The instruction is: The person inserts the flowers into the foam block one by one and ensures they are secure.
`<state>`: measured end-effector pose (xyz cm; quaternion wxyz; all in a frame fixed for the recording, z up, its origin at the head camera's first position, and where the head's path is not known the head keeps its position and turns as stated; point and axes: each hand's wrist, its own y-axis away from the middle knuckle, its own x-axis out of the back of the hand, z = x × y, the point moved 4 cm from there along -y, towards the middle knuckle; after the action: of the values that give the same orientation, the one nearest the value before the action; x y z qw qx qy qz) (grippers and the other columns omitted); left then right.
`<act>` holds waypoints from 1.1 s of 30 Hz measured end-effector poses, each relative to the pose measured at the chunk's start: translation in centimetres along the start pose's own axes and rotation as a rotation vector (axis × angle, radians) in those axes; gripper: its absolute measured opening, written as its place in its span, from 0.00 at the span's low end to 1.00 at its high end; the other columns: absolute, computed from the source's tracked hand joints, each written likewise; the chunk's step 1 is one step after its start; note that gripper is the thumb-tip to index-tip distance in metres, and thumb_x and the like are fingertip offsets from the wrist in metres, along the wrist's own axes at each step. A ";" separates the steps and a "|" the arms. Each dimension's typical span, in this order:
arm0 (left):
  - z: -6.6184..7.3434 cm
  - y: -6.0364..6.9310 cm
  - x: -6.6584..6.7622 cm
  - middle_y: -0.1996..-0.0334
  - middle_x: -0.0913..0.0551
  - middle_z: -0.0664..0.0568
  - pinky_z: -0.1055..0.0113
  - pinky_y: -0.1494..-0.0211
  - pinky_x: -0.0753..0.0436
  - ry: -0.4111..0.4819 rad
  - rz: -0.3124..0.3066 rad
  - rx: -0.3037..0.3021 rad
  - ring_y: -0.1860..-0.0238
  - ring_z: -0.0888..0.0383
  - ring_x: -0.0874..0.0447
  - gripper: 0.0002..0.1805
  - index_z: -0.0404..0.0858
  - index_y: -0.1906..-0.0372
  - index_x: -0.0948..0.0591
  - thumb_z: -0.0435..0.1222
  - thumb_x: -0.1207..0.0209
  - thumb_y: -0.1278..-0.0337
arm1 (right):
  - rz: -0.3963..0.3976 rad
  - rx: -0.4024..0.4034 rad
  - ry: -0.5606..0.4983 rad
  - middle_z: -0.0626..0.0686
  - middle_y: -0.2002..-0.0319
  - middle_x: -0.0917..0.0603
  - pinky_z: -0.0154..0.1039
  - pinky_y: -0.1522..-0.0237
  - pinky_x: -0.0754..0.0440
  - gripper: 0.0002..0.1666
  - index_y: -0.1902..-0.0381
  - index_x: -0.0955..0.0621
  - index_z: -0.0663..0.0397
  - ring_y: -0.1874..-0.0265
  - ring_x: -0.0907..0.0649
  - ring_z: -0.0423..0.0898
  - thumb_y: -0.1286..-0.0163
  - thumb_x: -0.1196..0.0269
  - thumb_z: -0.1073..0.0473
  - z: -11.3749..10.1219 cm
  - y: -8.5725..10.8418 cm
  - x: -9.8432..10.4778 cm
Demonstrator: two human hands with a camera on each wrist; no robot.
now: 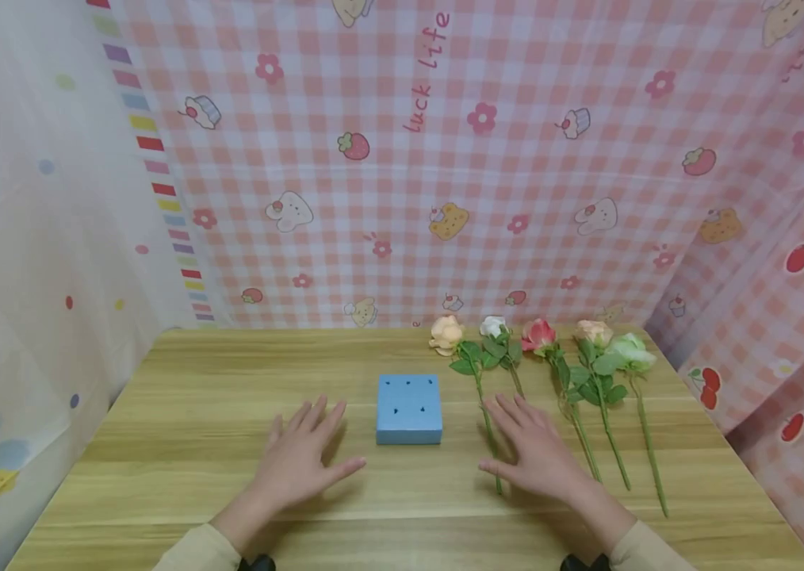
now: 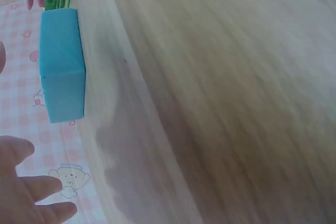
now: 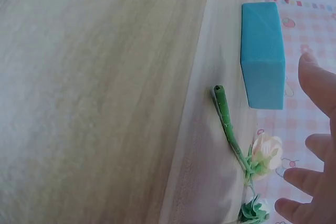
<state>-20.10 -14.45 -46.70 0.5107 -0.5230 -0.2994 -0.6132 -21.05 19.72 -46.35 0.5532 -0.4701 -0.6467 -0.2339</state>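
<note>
A square blue block (image 1: 408,410) with several small dark holes in its top sits mid-table in the head view. To its left hovers my left hand (image 1: 298,464), fingers spread, holding nothing. On the block's other side my right hand (image 1: 537,456) is spread too, over the stem of a peach rose (image 1: 446,335); its grip is empty. A white rose (image 1: 493,326), a red rose (image 1: 539,335), a pale peach rose (image 1: 593,332) and a green rose (image 1: 631,352) lie farther right, stems toward me. The right wrist view shows the block (image 3: 263,56) and a stem end (image 3: 220,95).
The wooden table (image 1: 195,412) reaches back to a pink checked curtain (image 1: 388,190) with printed figures. A pale curtain (image 1: 38,238) hangs at the left, and another printed cloth (image 1: 802,341) hangs along the right edge.
</note>
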 end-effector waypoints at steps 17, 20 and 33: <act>1.2 -1.4 0.0 0.36 0.25 0.43 0.42 0.38 0.27 0.323 0.084 0.044 0.37 0.43 0.26 0.45 0.41 0.29 0.29 0.58 0.31 0.49 | 0.034 -0.167 -0.292 0.65 0.33 0.29 0.66 0.39 0.32 0.46 0.28 0.33 0.60 0.37 0.29 0.67 0.38 0.28 0.48 1.5 -0.3 -0.3; 1.3 -1.6 -0.2 0.39 0.23 0.45 0.44 0.40 0.24 0.394 0.104 0.061 0.41 0.46 0.23 0.43 0.42 0.31 0.27 0.56 0.29 0.51 | 0.026 -0.199 -0.336 0.66 0.35 0.28 0.64 0.41 0.28 0.46 0.28 0.33 0.61 0.39 0.26 0.65 0.38 0.27 0.49 1.8 -0.3 -0.5; 1.4 -2.9 -1.6 0.51 0.18 0.44 0.53 0.52 0.17 0.665 0.098 0.105 0.52 0.48 0.18 0.42 0.40 0.34 0.23 0.53 0.25 0.55 | 0.002 -0.290 -0.455 0.63 0.45 0.22 0.47 0.53 0.17 0.47 0.29 0.32 0.64 0.49 0.21 0.58 0.40 0.26 0.51 2.5 -0.6 -1.2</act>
<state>-22.50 -11.79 -47.32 0.6354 -0.2810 -0.1222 -0.7088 -22.92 21.09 -48.00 0.3208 -0.5855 -0.7137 -0.2119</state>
